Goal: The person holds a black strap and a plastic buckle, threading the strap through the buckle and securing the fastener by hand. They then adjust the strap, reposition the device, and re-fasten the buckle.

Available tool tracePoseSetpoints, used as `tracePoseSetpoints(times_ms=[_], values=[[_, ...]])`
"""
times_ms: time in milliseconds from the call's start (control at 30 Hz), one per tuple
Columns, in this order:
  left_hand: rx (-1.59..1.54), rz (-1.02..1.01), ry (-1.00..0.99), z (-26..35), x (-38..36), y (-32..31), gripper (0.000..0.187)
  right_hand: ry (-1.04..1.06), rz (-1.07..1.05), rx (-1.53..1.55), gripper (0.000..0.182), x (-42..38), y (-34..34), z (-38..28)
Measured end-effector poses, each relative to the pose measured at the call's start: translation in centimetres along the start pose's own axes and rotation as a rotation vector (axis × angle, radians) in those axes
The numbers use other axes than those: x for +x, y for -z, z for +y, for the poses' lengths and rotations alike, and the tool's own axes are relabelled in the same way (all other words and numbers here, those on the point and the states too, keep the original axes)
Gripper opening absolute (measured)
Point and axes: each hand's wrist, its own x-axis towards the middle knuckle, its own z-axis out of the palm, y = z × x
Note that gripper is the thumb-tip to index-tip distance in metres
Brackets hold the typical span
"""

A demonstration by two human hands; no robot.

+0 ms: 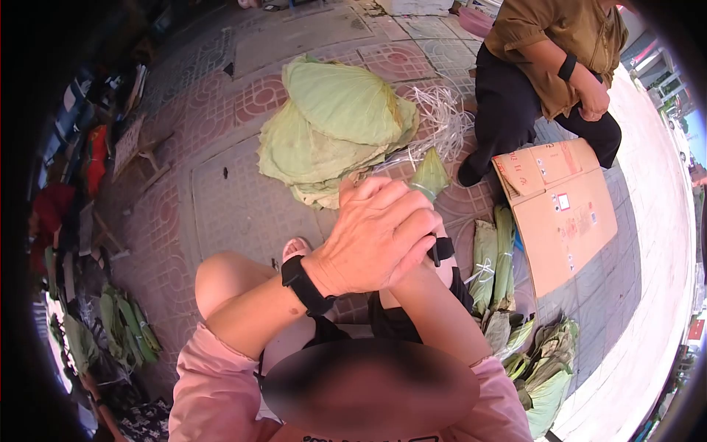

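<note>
In front of my body my two hands are pressed together with the fingers closed. My left hand (361,247), with a black band at the wrist, lies over my right hand (416,269), whose fingers are mostly hidden. Whether anything is between them I cannot make out. Just beyond my knuckles shows the pointed top of a folded green leaf bundle (430,177) with a white tie; my hands cover its lower part. Past it lies a pile of large round pale green leaves (331,125) on the paving. A heap of white plastic strings (445,121) lies right of the pile.
To the right stand tied, rolled leaf bundles (492,258), with more leaves (549,376) nearer me. A flattened cardboard sheet (563,214) leans by a seated person in a brown shirt (552,51). Further leaf bundles (125,324) and a small wooden stool (147,158) are at left.
</note>
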Motion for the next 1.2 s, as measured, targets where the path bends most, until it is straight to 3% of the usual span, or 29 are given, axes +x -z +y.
tracePoseSetpoints(times_ms=[67, 200, 300, 400, 500, 533, 633, 667, 800, 833, 900, 1000, 1100, 1200], values=[[-0.068, 0.002, 0.027, -0.1, 0.9, -0.6, 0.029, 0.018, 0.024, 0.028, 0.022, -0.4, -0.2, 0.2], [-0.136, -0.287, 0.087, -0.5, 0.7, -1.8, 0.043, 0.040, 0.063, 0.087, 0.024, -1.0, -0.9, 0.8], [-0.481, -0.514, 0.406, 1.2, 3.3, -0.2, 0.048, 0.060, 0.099, 0.139, 0.026, -1.5, -1.4, 1.2], [-0.714, -0.451, 0.331, 0.9, 3.5, -1.6, 0.052, 0.076, 0.133, 0.188, 0.028, -1.8, -1.8, 1.8], [-0.697, -0.271, 0.222, 0.7, 3.7, -0.3, 0.052, 0.101, 0.173, 0.245, 0.030, -2.1, -2.3, 2.3], [-0.644, -0.340, 0.199, 0.4, 3.6, 0.4, 0.045, 0.111, 0.187, 0.272, 0.030, -2.1, -2.4, 2.7], [-0.521, -0.275, 0.033, 0.3, 2.3, 0.5, 0.036, 0.153, 0.238, 0.357, 0.032, -2.8, -3.0, 4.2], [-0.565, -0.253, 0.077, 0.7, 2.2, 0.7, 0.027, 0.174, 0.260, 0.396, 0.033, -2.8, -3.0, 5.0], [-0.476, -0.199, -0.002, 0.3, 0.9, 1.8, 0.025, 0.232, 0.264, 0.414, 0.036, -2.0, -2.1, 5.7], [-0.435, -0.183, 0.009, 0.4, 0.3, 2.0, 0.025, 0.184, 0.173, 0.258, 0.036, -1.4, -0.8, 4.7], [-0.348, -0.161, 0.022, 0.9, -0.4, 2.3, 0.026, 0.086, -0.041, -0.125, 0.017, -0.2, 1.4, 2.6], [-0.235, -0.127, -0.005, 1.0, -1.1, 2.9, 0.028, 0.048, -0.056, -0.175, 0.018, 0.1, 0.8, 2.2], [-0.166, -0.060, -0.075, 0.6, -1.8, 3.1, 0.030, -0.017, -0.255, -0.194, 0.047, 0.5, 1.5, 1.1], [-0.077, -0.009, -0.115, 0.8, -1.9, 3.4, 0.030, -0.059, -0.277, -0.068, 0.044, 0.7, 2.6, 0.5]])
